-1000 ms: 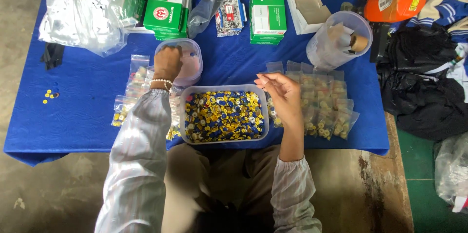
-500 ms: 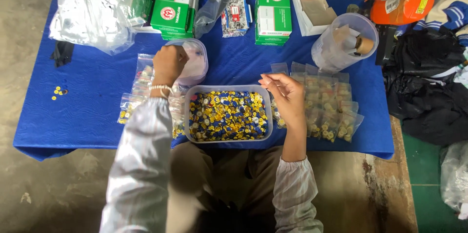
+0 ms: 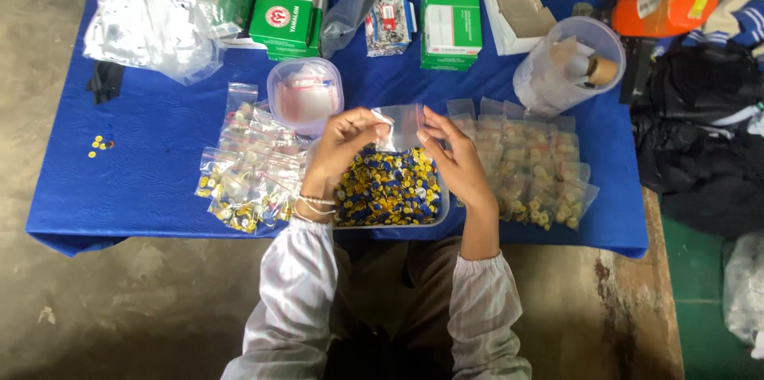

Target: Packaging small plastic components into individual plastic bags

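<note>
The left hand (image 3: 338,145) and right hand (image 3: 454,157) now meet over the clear tub (image 3: 434,217) of small yellow and blue pieces, each pinching a top corner of a small clear zip bag (image 3: 398,127) between thumb and fingertips. The bag hangs between them, just above the far edge of the tub, and looks empty as far as the view lets me judge.

That is a change from 1 second ago, when the left hand was up at the round lidded container (image 3: 305,96) on the far left and the right hand held something small alone above the tub. The left hand has come back across to the middle, so both hands are on 1 bag; in my judgement the bag is being spread open at its mouth, ready to take pieces from the tub below.

Around them on the blue table cover (image 3: 159,149), filled bags (image 3: 247,177) lie in a heap left of the tub, and a second spread of filled bags (image 3: 533,169) lies to the right. On the far side stand green and white boxes (image 3: 450,18), a tall clear jug (image 3: 569,66) holding cardboard rolls, and a crumpled pile of clear plastic (image 3: 155,10). A few loose yellow pieces (image 3: 98,145) sit far left.
</note>
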